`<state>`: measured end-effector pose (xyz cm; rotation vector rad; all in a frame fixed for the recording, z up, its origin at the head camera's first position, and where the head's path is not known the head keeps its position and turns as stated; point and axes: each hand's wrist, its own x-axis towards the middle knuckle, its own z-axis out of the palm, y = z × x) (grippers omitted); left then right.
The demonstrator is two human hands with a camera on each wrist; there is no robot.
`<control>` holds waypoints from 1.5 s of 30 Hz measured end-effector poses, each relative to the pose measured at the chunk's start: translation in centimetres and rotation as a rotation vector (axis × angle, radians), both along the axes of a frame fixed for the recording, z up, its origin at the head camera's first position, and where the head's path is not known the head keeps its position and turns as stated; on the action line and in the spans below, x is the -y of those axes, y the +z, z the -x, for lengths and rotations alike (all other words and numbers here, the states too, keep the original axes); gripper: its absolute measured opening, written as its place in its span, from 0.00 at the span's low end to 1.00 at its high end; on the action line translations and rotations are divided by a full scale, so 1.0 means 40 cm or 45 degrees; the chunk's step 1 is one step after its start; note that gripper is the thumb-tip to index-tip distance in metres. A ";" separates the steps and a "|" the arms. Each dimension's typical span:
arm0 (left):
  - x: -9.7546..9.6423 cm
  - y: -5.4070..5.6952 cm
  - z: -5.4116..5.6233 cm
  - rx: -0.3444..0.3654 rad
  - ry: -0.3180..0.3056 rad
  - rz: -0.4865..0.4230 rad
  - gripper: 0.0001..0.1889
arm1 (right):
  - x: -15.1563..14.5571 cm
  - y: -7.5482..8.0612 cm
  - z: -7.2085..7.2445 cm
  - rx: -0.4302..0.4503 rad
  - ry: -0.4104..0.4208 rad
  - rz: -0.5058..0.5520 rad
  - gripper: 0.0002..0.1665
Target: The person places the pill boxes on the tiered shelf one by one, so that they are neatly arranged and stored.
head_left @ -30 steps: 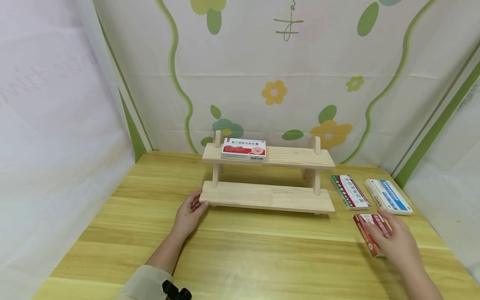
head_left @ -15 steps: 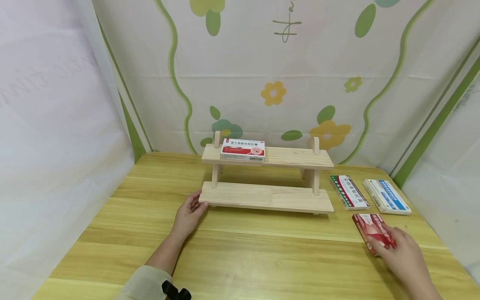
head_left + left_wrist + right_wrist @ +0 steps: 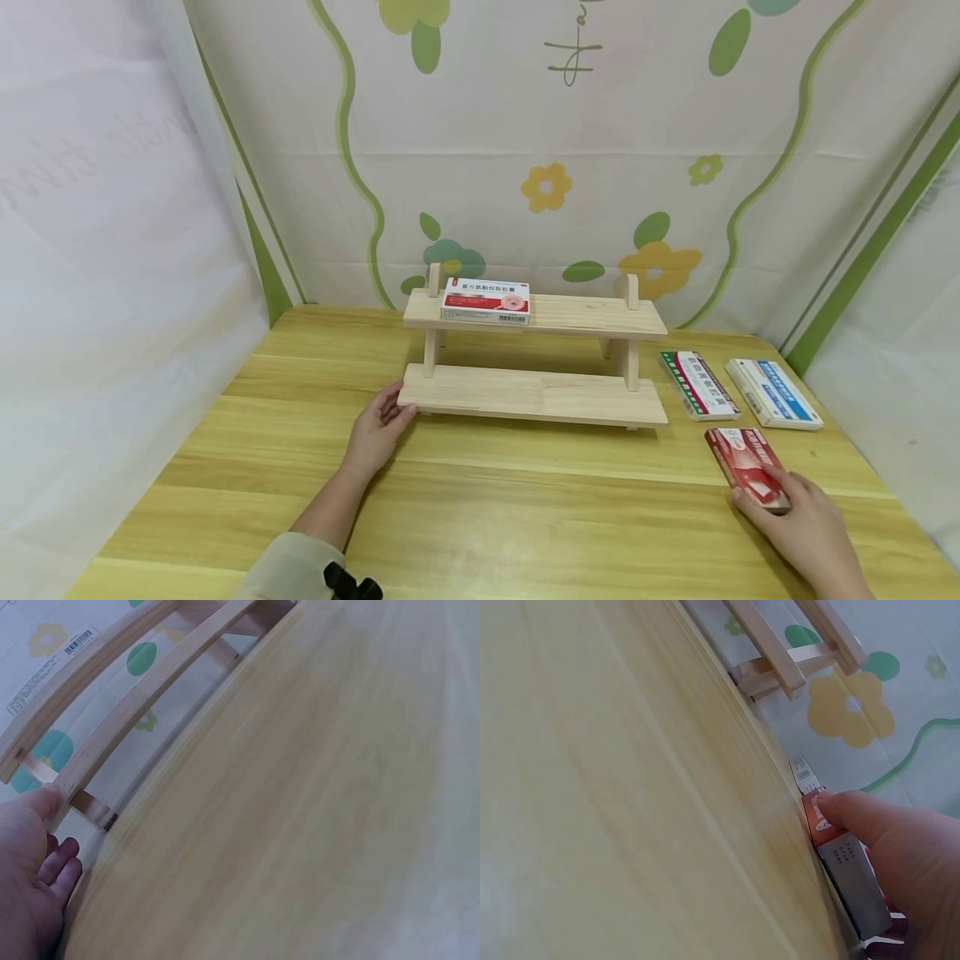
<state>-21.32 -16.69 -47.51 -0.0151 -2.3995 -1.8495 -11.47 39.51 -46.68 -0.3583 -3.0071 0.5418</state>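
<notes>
My left hand (image 3: pixel 377 433) grips the left end of the lower board of a two-tier wooden shelf (image 3: pixel 525 392). In the left wrist view the thumb of this hand (image 3: pixel 30 862) lies against the board's front corner, with other fingers curled behind and below it. At the right, my right hand (image 3: pixel 806 525) holds the near end of a red medicine box (image 3: pixel 746 458) lying on the table. The right wrist view has the thumb against the box (image 3: pixel 851 877); the fingertips on its far side are mostly hidden. A white-and-red medicine box (image 3: pixel 486 300) lies on the upper board's left part.
Beyond the red box lie a green-and-white medicine box (image 3: pixel 699 385) and a blue-and-white medicine box (image 3: pixel 774 394), side by side right of the shelf. The wooden table (image 3: pixel 525 517) ends at a flower-print cloth (image 3: pixel 480 150) behind, with cloth at both sides too.
My right hand has lowered and drawn toward the red box's near end, and its thumb and fingers have closed around it. The left hand and shelf stay where they were.
</notes>
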 end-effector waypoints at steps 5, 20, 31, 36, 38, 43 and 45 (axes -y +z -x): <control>0.000 0.003 -0.002 0.006 0.003 -0.007 0.29 | 0.003 0.000 0.000 -0.006 -0.004 -0.010 0.55; 0.000 0.002 0.000 0.009 0.010 -0.019 0.29 | 0.013 0.029 0.004 -0.040 -0.036 0.088 0.55; 0.002 -0.003 0.000 -0.006 -0.007 -0.001 0.30 | 0.034 0.087 0.031 -0.152 0.033 0.105 0.51; 0.003 -0.004 0.001 -0.008 -0.011 -0.003 0.29 | 0.046 0.129 0.060 -0.202 0.067 0.102 0.49; 0.003 -0.004 0.000 -0.009 -0.011 -0.005 0.29 | 0.053 0.148 0.070 -0.224 0.087 0.102 0.48; 0.002 -0.004 0.000 -0.012 -0.012 -0.008 0.29 | 0.077 0.195 0.090 -0.262 0.137 0.119 0.47; 0.002 -0.005 0.000 -0.011 -0.011 -0.006 0.29 | 0.085 0.214 0.098 -0.264 0.154 0.123 0.47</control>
